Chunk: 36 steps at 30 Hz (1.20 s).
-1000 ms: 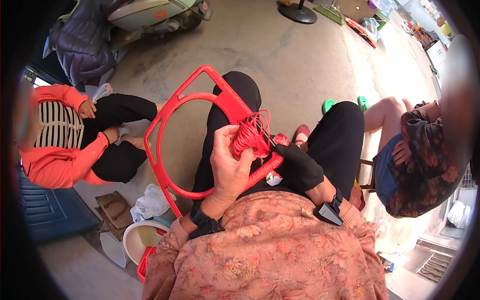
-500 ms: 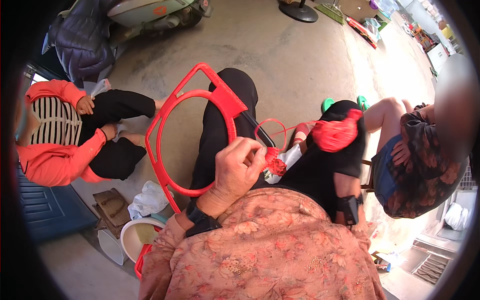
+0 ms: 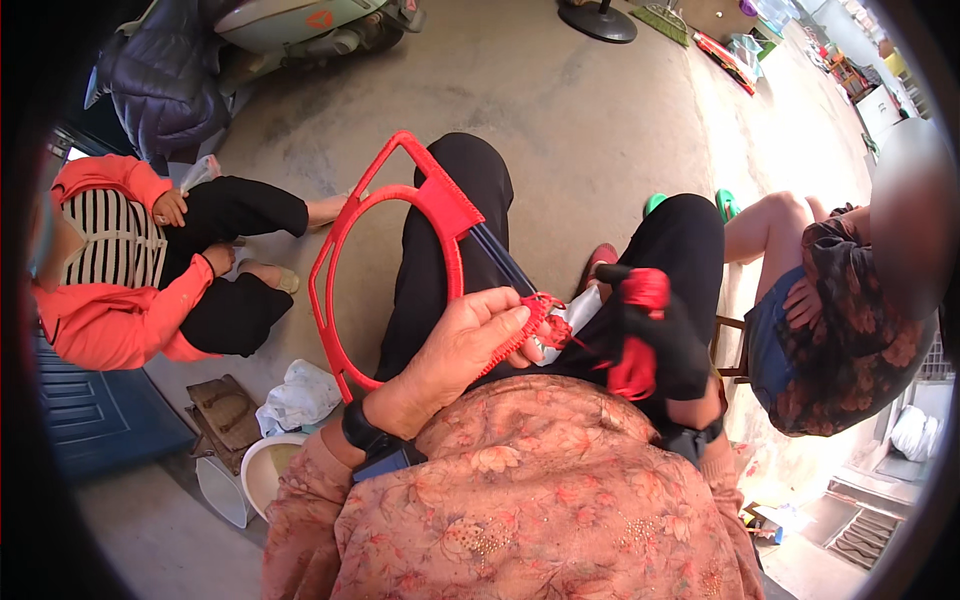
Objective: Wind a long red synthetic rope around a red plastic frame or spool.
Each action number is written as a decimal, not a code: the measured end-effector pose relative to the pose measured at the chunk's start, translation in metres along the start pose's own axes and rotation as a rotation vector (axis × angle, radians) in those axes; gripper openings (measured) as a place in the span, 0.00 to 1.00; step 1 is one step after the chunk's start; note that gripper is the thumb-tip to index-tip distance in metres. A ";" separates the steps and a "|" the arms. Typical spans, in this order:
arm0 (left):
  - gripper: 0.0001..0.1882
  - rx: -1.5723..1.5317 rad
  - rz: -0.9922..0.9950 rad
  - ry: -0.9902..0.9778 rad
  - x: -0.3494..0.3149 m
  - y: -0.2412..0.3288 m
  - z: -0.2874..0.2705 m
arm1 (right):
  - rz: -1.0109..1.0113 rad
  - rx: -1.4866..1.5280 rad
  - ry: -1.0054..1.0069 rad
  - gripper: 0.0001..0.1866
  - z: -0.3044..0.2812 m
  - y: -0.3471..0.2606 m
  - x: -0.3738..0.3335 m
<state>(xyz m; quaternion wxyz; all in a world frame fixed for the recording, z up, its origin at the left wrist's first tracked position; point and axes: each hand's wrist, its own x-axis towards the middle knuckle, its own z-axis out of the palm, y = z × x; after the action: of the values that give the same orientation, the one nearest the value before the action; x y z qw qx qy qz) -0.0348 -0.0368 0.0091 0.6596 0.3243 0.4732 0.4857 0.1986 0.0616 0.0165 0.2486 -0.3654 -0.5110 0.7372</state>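
Moved nearer since half a second ago, our black-gloved right hand [image 3: 674, 345] has one red cord bundle [image 3: 634, 372] in its closed, blurred grip. Our left hand [image 3: 468, 335], grip narrow, pinches the wrapped edge of one red frame [image 3: 455, 207] over our left leg [image 3: 478, 165]. One white bucket [image 3: 247, 478] stands near left, partly hidden by our sleeve [image 3: 300, 510]; we cannot tell its contents.

one red frame [image 3: 452, 208], two green slippers [image 3: 727, 206]

Red frame [image 3: 453, 208], cord [image 3: 632, 372] in hands [image 3: 462, 332]
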 end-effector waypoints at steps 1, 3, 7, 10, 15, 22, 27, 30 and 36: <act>0.14 -0.080 -0.054 -0.026 0.000 0.002 0.002 | 0.093 0.025 -0.117 0.23 0.012 0.003 0.009; 0.16 -0.144 -0.097 -0.044 0.001 -0.001 0.006 | 0.142 -0.240 -0.218 0.19 0.019 0.013 0.020; 0.15 -0.077 -0.090 0.004 0.001 -0.002 0.010 | 0.208 -0.041 -0.169 0.14 0.020 -0.001 0.020; 0.14 -0.037 -0.108 -0.001 0.002 -0.004 0.010 | 0.040 0.081 -0.115 0.13 0.030 0.006 0.024; 0.12 -0.042 -0.085 0.005 0.001 -0.001 0.011 | 0.001 0.454 -0.106 0.10 0.038 0.005 0.025; 0.11 -0.053 -0.069 -0.006 0.011 -0.011 0.010 | -0.093 -0.299 -0.051 0.08 0.060 -0.019 0.011; 0.13 -0.052 -0.089 0.047 0.011 -0.006 0.009 | -0.015 0.077 -0.137 0.10 0.039 -0.026 0.015; 0.14 -0.077 -0.090 0.090 0.010 0.003 0.015 | -0.210 -0.017 0.188 0.14 0.000 -0.021 0.012; 0.15 -0.101 -0.137 0.117 0.016 0.005 0.014 | -0.165 0.404 0.422 0.19 -0.130 0.008 -0.046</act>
<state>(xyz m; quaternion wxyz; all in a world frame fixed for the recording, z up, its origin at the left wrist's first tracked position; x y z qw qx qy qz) -0.0218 -0.0200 0.0132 0.6782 0.2286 0.5068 0.4805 0.3299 0.0990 -0.0049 0.4759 -0.4111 -0.3189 0.7091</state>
